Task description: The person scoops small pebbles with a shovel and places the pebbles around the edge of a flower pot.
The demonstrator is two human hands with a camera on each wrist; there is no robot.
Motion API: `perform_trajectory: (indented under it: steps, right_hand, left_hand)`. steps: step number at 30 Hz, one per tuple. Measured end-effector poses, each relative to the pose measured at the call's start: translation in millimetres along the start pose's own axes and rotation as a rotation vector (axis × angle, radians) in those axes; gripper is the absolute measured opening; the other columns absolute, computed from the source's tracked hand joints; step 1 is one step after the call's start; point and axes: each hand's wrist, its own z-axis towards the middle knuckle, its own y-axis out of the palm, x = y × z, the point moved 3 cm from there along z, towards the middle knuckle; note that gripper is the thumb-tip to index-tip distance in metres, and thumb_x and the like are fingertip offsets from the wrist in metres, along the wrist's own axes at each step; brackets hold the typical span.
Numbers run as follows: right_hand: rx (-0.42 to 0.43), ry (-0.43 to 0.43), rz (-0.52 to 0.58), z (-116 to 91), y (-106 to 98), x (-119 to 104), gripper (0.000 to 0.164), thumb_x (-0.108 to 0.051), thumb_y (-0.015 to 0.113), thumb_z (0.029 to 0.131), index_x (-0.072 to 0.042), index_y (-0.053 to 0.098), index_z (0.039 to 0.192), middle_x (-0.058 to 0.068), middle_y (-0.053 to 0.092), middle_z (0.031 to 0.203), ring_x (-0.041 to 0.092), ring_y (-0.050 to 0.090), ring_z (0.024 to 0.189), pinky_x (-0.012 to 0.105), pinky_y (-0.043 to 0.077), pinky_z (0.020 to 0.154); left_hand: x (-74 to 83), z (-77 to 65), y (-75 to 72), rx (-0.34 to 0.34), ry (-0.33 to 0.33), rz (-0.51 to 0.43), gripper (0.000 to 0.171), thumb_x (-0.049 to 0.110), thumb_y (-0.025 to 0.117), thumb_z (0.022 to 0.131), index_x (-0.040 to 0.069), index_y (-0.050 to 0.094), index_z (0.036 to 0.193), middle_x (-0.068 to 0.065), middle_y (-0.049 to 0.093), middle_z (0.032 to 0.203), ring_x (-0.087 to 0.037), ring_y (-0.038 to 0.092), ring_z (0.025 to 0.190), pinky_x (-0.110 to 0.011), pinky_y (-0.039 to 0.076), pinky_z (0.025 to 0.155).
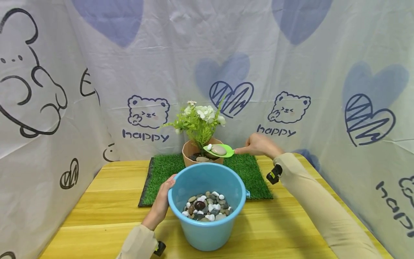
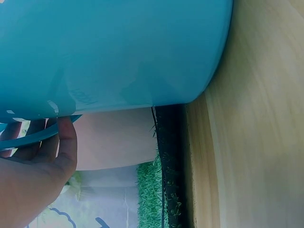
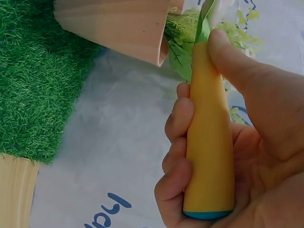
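Observation:
My right hand point(image 1: 260, 144) grips a toy trowel by its yellow handle point(image 3: 209, 133), fingers wrapped round and thumb along the top. The trowel's green blade point(image 1: 229, 151) carries a large beige stone point(image 1: 219, 150) and a small white pebble point(image 1: 209, 147). It is held level, overlapping the planter point(image 1: 188, 149) in the head view. White flowers point(image 1: 205, 113) with green leaves rise from that planter, and stones lie inside. My left hand point(image 1: 163, 196) holds the blue bucket point(image 1: 207, 233) at its left rim, fingers curled over the edge. Mixed pebbles point(image 1: 210, 207) cover the bucket's bottom.
Under the planter a mat of artificial grass point(image 1: 249, 176) lies on the wooden table point(image 1: 106, 201). White cloth point(image 1: 155, 64) with hearts and bear drawings hangs behind and on both sides. The bucket stands in front of the planter.

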Motion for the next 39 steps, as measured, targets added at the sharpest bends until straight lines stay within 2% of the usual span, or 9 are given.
perform_trajectory:
  steps: [10,15,23,28,34,39]
  right_hand:
    - [0.010,0.012,-0.145,1.9,17.6,-20.4,0.057,-0.059,0.065,0.085,-0.021,0.036,0.054,-0.008,0.031,0.051,0.007,0.027,0.047,0.022,0.026,0.044]
    - [0.029,0.019,-0.154,0.8,22.1,-23.2,0.057,-0.058,0.064,0.086,-0.020,0.036,0.054,-0.007,0.030,0.050,0.008,0.026,0.046,0.023,0.025,0.044]
    - [0.078,0.019,-0.144,8.0,23.0,-15.0,0.046,-0.053,0.060,0.091,-0.017,0.058,0.062,-0.005,0.046,0.055,0.011,0.038,0.050,0.026,0.034,0.049]
    - [0.099,-0.040,-0.150,19.3,22.4,-3.7,0.039,-0.049,0.062,0.091,-0.015,0.067,0.076,-0.002,0.053,0.062,0.014,0.045,0.056,0.029,0.037,0.054]
    - [0.052,-0.135,-0.124,35.3,25.0,9.5,0.034,-0.043,0.060,0.094,-0.015,0.073,0.110,0.001,0.064,0.079,0.014,0.049,0.061,0.027,0.041,0.056]
    - [0.039,-0.218,-0.131,47.5,22.0,10.5,0.030,-0.040,0.062,0.094,-0.016,0.075,0.106,0.000,0.065,0.081,0.014,0.051,0.064,0.027,0.044,0.060]
  left_hand:
    - [0.9,-0.7,0.4,-0.004,0.008,-0.005,0.051,0.036,0.030,0.099,0.010,0.056,0.135,-0.016,0.059,0.131,-0.034,0.057,0.116,-0.043,0.046,0.095]
    - [0.0,0.4,0.9,-0.007,0.009,-0.006,0.052,0.036,0.029,0.099,0.009,0.056,0.134,-0.016,0.059,0.130,-0.037,0.055,0.117,-0.045,0.045,0.096]
    - [0.6,0.3,1.1,0.012,0.001,-0.003,0.051,0.035,0.030,0.099,0.008,0.057,0.132,-0.016,0.060,0.128,-0.035,0.056,0.115,-0.043,0.045,0.096]
    - [0.9,0.2,2.7,0.011,-0.001,-0.009,0.050,0.034,0.030,0.100,0.007,0.057,0.132,-0.017,0.059,0.128,-0.033,0.057,0.114,-0.041,0.045,0.095]
    - [0.3,-0.8,3.8,-0.003,-0.003,0.000,0.052,0.034,0.029,0.100,0.006,0.057,0.134,-0.017,0.059,0.129,-0.032,0.056,0.115,-0.041,0.045,0.096]
    - [1.4,-1.1,1.1,0.005,0.010,0.003,0.051,0.034,0.029,0.100,0.007,0.057,0.132,-0.017,0.060,0.128,-0.031,0.057,0.113,-0.040,0.046,0.094]
